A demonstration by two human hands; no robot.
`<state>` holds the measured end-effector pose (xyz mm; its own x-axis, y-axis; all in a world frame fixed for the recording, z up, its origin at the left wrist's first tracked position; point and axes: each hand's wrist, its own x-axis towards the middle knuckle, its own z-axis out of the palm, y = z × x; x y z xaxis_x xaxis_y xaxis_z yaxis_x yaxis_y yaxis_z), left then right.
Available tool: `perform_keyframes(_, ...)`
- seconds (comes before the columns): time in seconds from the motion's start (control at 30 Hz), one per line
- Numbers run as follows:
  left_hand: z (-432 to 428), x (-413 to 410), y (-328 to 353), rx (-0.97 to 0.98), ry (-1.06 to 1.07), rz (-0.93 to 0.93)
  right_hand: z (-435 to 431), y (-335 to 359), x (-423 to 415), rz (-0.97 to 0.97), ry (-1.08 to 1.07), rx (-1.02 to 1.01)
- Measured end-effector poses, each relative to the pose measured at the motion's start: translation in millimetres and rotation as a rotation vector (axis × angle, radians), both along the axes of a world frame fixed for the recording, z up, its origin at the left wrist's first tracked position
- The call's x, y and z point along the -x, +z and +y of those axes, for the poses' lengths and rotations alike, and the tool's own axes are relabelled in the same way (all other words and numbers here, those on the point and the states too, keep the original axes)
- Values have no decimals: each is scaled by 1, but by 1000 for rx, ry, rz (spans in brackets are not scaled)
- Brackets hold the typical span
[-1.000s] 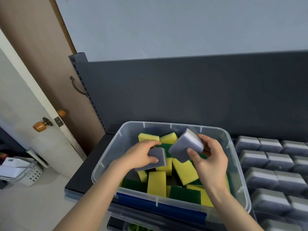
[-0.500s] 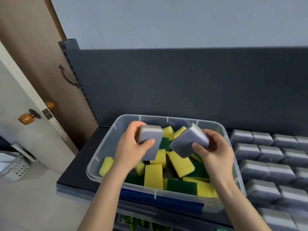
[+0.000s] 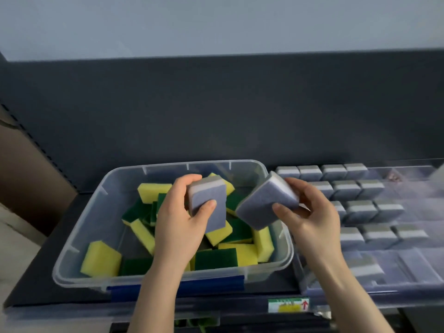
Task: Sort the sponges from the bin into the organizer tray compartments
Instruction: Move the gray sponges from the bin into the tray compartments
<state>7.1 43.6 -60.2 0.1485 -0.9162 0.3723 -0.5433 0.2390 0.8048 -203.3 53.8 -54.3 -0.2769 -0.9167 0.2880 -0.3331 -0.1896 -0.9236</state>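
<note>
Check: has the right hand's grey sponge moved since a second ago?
Yes. The grey sponge shifted right across the bin, from its middle to its right rim, toward the tray.

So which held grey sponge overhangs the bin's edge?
The right sponge, in the right hand, tilted across the bin's right rim; the left hand holds the left sponge upright mid-bin.

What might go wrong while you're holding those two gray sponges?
The right hand pinches its tilted sponge only near one end, so it might slip and drop into the bin. The tray has back rows that look packed tight, so pushing another in there could knock neighbours loose.
</note>
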Motion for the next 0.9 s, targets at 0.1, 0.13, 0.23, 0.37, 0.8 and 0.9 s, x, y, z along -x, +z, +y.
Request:
perform_keyframes(0.1,2,20,7,29,13,-47,7,7,23,37,3,21)
perform_keyframes(0.13,3,29,10,39,17,-55,9,10,32,37,3,38)
perform_keyframes(0.23,8,61,17,71,24,-66,14,18,64,52,12,91)
perform_keyframes(0.37,15,113,19,99,73,-49,18,21,116,46,54,95)
perform_keyframes(0.8,54,273,16,117,104,-12,33,3,283,-46,143,35)
perform_keyframes(0.9,60,293,9,68,95,19,35,-1,311,-47,175,11)
